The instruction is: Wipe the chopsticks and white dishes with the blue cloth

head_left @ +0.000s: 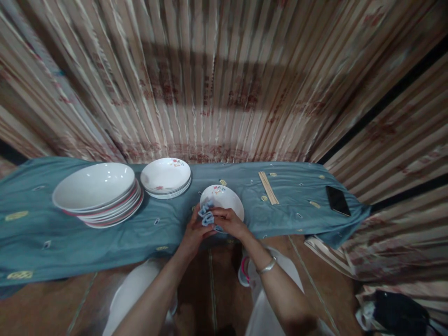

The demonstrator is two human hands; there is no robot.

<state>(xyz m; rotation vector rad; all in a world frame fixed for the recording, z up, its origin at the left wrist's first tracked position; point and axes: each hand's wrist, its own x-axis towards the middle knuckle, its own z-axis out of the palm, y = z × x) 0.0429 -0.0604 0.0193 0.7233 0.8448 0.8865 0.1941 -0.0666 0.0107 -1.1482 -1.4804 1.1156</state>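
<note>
A white plate [230,201] with a small floral print at its far rim is tilted toward me at the front of the table. My left hand [196,233] is closed at its near left edge, its thumb up along the rim. A crumpled blue cloth [207,217] lies against the plate's near left side. Closed on that cloth is my right hand [231,223], its fingertips over the plate's inner face. Parts of the cloth and the lower rim are hidden behind my fingers.
A teal tablecloth [168,233] covers the narrow table. Stacked large white bowls [94,186] stand left, beside stacked floral plates [164,173]. Wooden chopsticks [269,187] and a black phone [338,200] lie right. A pleated curtain [217,93] hangs behind.
</note>
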